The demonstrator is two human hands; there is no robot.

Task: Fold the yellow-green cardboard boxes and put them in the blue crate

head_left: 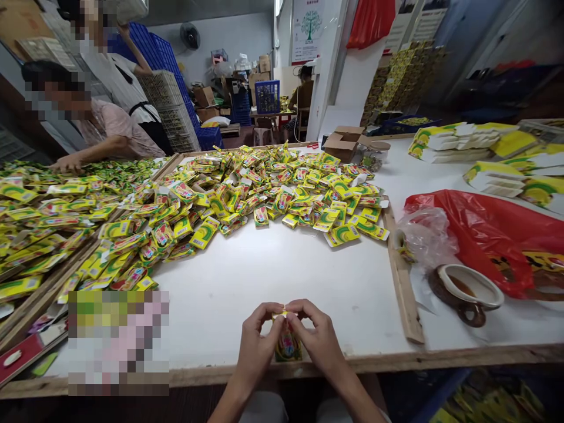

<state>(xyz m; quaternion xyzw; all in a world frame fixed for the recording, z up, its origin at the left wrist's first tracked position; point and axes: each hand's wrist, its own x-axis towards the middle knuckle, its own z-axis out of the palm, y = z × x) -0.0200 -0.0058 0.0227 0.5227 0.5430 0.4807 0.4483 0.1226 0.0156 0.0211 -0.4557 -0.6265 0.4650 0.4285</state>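
Both my hands meet at the front edge of the white table (264,270), on a small yellow, red and green printed box (288,346). My left hand (261,335) pinches the left side of its top end with thumb and fingertips. From the other side, my right hand (315,335) grips the same end, its thumb almost touching the left thumb. The box's lower part shows between my wrists, near the wooden edge strip. Beyond my hands lies a wide heap of similar small boxes (282,200), some with white end flaps sticking out.
A wooden divider (403,282) runs along the right. Past it are a brown cup (467,288) with dark liquid, a red plastic bag (493,235) and stacks of flat cartons (467,141). A person (106,126) reaches into the left heap. A blue crate (489,399) sits below the table.
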